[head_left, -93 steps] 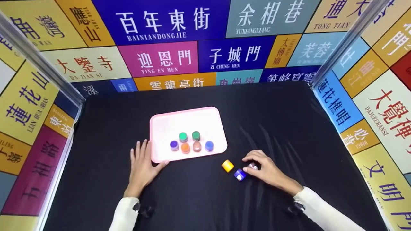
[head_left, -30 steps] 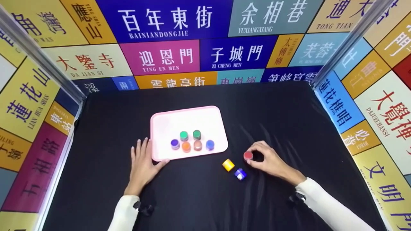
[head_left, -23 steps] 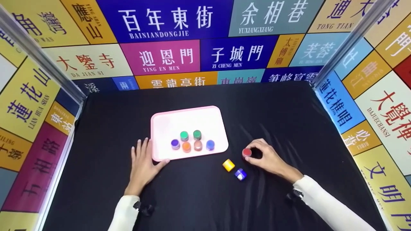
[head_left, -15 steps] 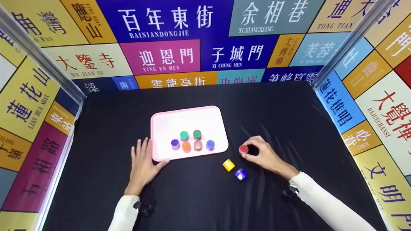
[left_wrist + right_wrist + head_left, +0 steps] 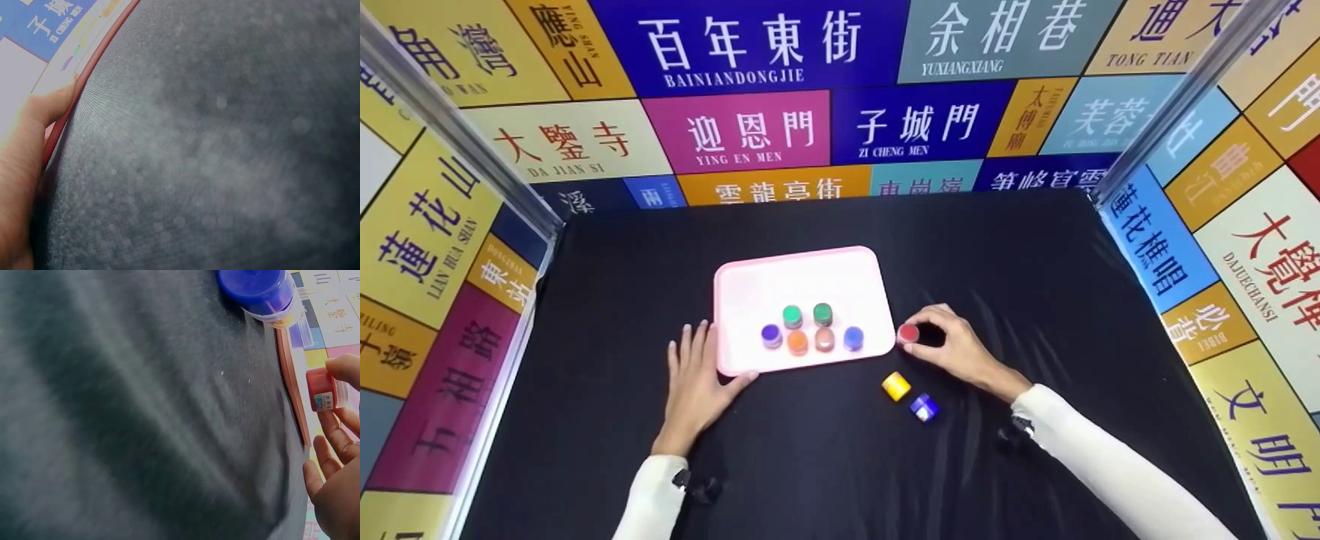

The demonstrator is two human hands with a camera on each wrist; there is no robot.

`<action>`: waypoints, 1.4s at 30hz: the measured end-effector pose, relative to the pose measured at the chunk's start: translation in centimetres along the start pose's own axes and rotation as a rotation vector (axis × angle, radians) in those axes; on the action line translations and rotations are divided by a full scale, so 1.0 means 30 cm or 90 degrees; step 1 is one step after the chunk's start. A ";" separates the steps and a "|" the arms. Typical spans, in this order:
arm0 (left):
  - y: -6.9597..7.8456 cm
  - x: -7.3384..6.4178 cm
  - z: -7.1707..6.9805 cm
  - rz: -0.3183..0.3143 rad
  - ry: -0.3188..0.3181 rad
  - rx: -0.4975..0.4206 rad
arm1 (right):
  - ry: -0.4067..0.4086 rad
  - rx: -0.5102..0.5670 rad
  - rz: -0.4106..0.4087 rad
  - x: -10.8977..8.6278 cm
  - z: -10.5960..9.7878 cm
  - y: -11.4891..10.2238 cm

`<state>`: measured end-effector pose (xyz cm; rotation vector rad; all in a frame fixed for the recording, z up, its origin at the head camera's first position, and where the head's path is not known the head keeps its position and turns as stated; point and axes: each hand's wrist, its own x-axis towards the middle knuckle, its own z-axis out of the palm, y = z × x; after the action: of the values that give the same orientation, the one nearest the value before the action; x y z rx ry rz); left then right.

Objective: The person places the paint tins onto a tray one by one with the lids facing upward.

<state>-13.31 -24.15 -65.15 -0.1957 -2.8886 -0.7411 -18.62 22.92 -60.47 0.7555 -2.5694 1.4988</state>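
Between thumb and fingers, my right hand (image 5: 952, 345) pinches a small red paint pot (image 5: 908, 334) at the right edge of the pink-rimmed white tray (image 5: 757, 281). The right wrist view shows the red pot (image 5: 322, 390) held upright, with a label on its side. My left hand (image 5: 696, 382) rests at the tray's left front corner, fingers straight and thumb on the rim. On the tray stand several pots: light green (image 5: 792, 315), dark green (image 5: 823, 313), purple (image 5: 771, 335), orange (image 5: 797, 343), brown (image 5: 824, 339) and blue (image 5: 853, 338).
A yellow pot (image 5: 895, 385) and a dark blue pot (image 5: 924, 407) lie on the black cloth (image 5: 810, 465) right of the tray's front. Panels with printed characters (image 5: 750, 131) wall in the back and both sides.
My right hand has picked up the red pot from beside the dark blue one and carried it left and away from me to the tray's edge. My left hand stays put.
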 end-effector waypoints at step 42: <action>0.000 -0.002 -0.002 0.003 0.006 -0.008 | -0.056 0.034 0.011 0.270 0.219 -0.013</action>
<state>-13.24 -24.19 -65.12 -0.2000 -2.8737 -0.7584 -24.36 14.23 -61.13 0.8269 -2.6146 1.5793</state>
